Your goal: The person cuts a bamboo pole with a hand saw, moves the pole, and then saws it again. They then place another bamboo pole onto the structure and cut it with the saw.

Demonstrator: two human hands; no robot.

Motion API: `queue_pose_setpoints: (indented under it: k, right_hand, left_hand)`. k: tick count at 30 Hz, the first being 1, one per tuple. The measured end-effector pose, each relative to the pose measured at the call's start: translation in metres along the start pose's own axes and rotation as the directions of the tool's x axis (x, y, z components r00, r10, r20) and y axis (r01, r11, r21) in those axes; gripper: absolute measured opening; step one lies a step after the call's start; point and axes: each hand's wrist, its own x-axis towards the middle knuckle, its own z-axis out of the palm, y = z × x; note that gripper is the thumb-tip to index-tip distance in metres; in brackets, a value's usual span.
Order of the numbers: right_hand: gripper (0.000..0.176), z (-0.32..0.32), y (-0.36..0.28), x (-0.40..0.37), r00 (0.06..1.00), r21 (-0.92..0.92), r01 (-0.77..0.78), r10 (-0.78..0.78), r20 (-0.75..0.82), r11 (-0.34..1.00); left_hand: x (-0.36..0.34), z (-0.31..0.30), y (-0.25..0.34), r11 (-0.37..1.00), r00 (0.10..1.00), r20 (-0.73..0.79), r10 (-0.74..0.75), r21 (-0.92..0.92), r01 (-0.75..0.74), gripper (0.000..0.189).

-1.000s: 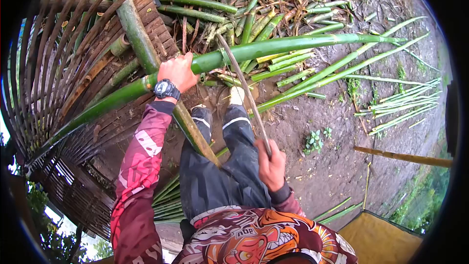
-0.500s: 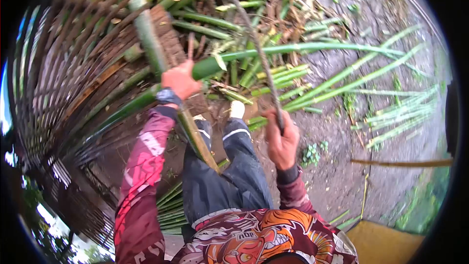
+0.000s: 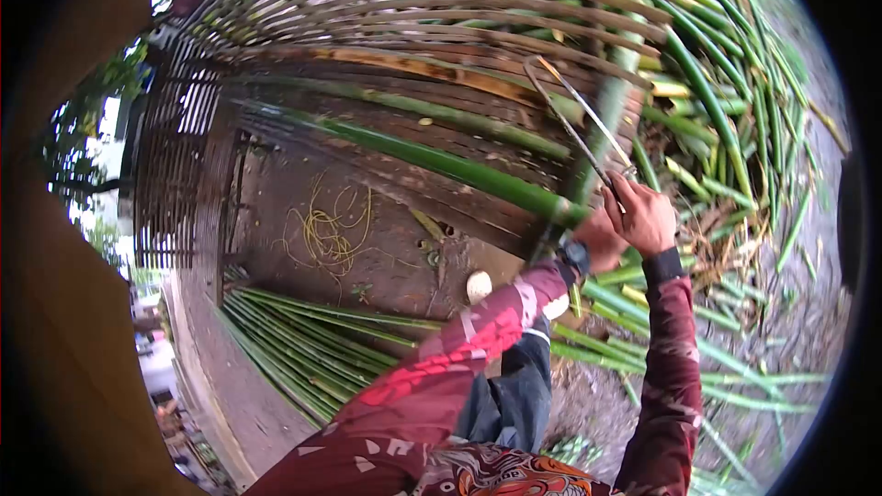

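Observation:
In my right hand is a hacksaw, gripped at its handle end, with its frame and thin blade pointing up and left. My left hand is closed at the near end of a thick green bamboo pole. Its fingers are partly covered by my right hand. The pole lies across the slatted bamboo platform and runs away to the left. An upright bamboo post passes just behind the saw and both hands.
Cut bamboo pieces are heaped at the right. A bundle of slim green poles lies at lower left. Yellow cord is tangled on the ground. Curved bamboo slats rise at the top. A brown overhang borders the left.
My view has swung left. The long green piece that stretched right past my left hand is no longer seen there. My right hand and the hacksaw have come up beside my left hand.

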Motion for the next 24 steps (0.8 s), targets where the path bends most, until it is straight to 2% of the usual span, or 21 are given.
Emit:
queue_pose_setpoints:
  k: [1,3,4,5,7,9,10,11,12,13,15,17,19,20,21,22,24]
  right_hand:
    - [0.028,0.023,0.004,0.011,0.999,-0.027,0.032,-0.032,0.033,0.999]
    - [0.032,0.064,0.009,0.029,0.987,-0.126,0.126,-0.112,0.112,0.984]
    - [0.042,0.080,0.007,0.032,0.980,-0.097,0.105,-0.086,0.177,0.990]
    - [0.054,0.083,-0.005,0.034,0.963,-0.109,0.045,-0.014,0.269,0.993]
    - [0.064,0.093,-0.041,0.017,0.998,-0.162,-0.040,0.049,0.050,0.986]
    - [0.076,0.091,-0.072,-0.037,0.959,-0.077,-0.205,0.216,0.184,0.976]
    - [0.090,0.077,-0.114,-0.095,0.898,-0.184,-0.205,0.259,0.356,0.961]
    - [0.103,0.065,-0.140,-0.117,0.814,-0.189,-0.271,0.330,0.479,0.944]
    - [0.103,0.050,-0.162,-0.125,0.793,-0.245,-0.234,0.330,0.512,0.941]
    - [0.104,0.039,-0.177,-0.131,0.775,-0.299,-0.192,0.332,0.539,0.935]
    - [0.100,0.056,-0.158,-0.166,0.825,-0.374,-0.250,0.399,0.400,0.893]
    - [0.083,0.069,-0.124,-0.183,0.768,-0.532,-0.215,0.478,0.426,0.819]
    - [0.064,0.082,-0.104,-0.182,0.736,-0.529,-0.294,0.542,0.405,0.796]
    - [0.050,0.083,-0.105,-0.173,0.790,-0.503,-0.275,0.490,0.367,0.820]
    - [0.051,0.086,-0.082,-0.189,0.824,-0.479,-0.209,0.417,0.382,0.853]
    - [0.050,0.080,-0.082,-0.197,0.823,-0.474,-0.222,0.424,0.378,0.852]
    - [0.050,0.063,-0.083,-0.208,0.834,-0.483,-0.215,0.417,0.361,0.849]
  left_hand:
    - [-0.009,-0.001,0.006,0.967,0.942,0.319,-0.099,-0.191,0.167,0.044]
    - [-0.054,-0.001,0.021,0.961,0.991,0.100,-0.091,-0.252,0.114,0.065]
    - [-0.078,-0.006,0.029,0.952,0.996,-0.007,-0.089,-0.296,0.083,0.072]
    - [-0.102,-0.009,0.033,0.931,0.993,0.080,-0.089,-0.348,0.112,0.075]
    - [-0.156,-0.041,0.046,0.917,0.973,0.093,-0.211,-0.327,0.230,0.076]
    - [-0.212,-0.074,0.039,0.818,0.852,-0.037,-0.523,-0.303,0.489,0.079]
    - [-0.253,-0.078,0.020,0.441,0.516,-0.017,-0.857,-0.542,0.715,0.080]
    - [-0.283,-0.072,0.010,-0.018,0.094,0.118,-0.988,-0.712,0.702,0.080]
    - [-0.293,-0.077,-0.015,-0.314,0.003,0.348,-0.938,-0.850,0.423,0.081]
    - [-0.300,-0.080,-0.050,-0.560,0.007,0.562,-0.827,-0.825,0.075,0.081]
    - [-0.285,-0.090,-0.100,-0.493,0.043,0.491,-0.870,-0.867,-0.069,0.074]
    - [-0.267,-0.089,-0.151,-0.516,0.217,0.468,-0.857,-0.775,-0.365,0.051]
    - [-0.264,-0.057,-0.189,-0.528,0.157,0.513,-0.844,-0.745,-0.408,0.027]
    - [-0.262,-0.073,-0.189,-0.548,0.149,0.534,-0.832,-0.750,-0.369,0.021]
    - [-0.256,-0.087,-0.180,-0.574,0.141,0.562,-0.815,-0.750,-0.328,0.016]
    - [-0.257,-0.084,-0.172,-0.593,0.124,0.591,-0.797,-0.727,-0.347,0.014]
    - [-0.266,-0.098,-0.134,-0.646,0.181,0.626,-0.758,-0.685,-0.336,0.017]
